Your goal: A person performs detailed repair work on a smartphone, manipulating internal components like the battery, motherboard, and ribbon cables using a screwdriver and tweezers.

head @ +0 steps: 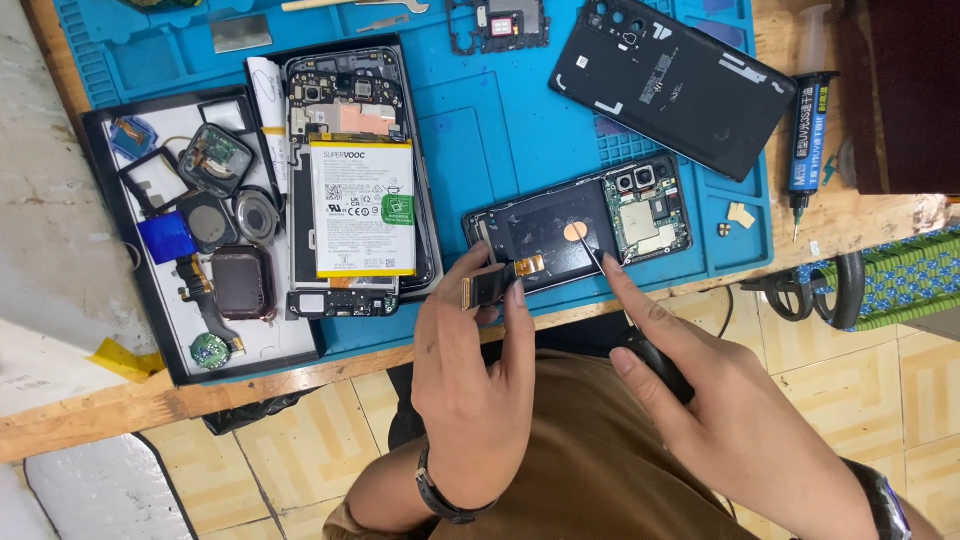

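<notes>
An opened black phone (580, 225) with an exposed circuit board lies at the near edge of a blue repair mat (500, 130). My left hand (475, 375) pinches a flat flex cable (505, 280) with gold contacts at the phone's near left corner. My right hand (690, 400) holds a thin black-handled tool (655, 362); its metal tip (592, 255) rests on the phone's inside, near an orange round sticker (575, 231).
A second opened phone with a white battery (360, 205) lies left of it. A black tray (190, 240) holds several watch parts. A black back cover (675, 85) lies at the far right, a glue tube (808, 130) beside it. The wooden table edge (130, 400) runs near me.
</notes>
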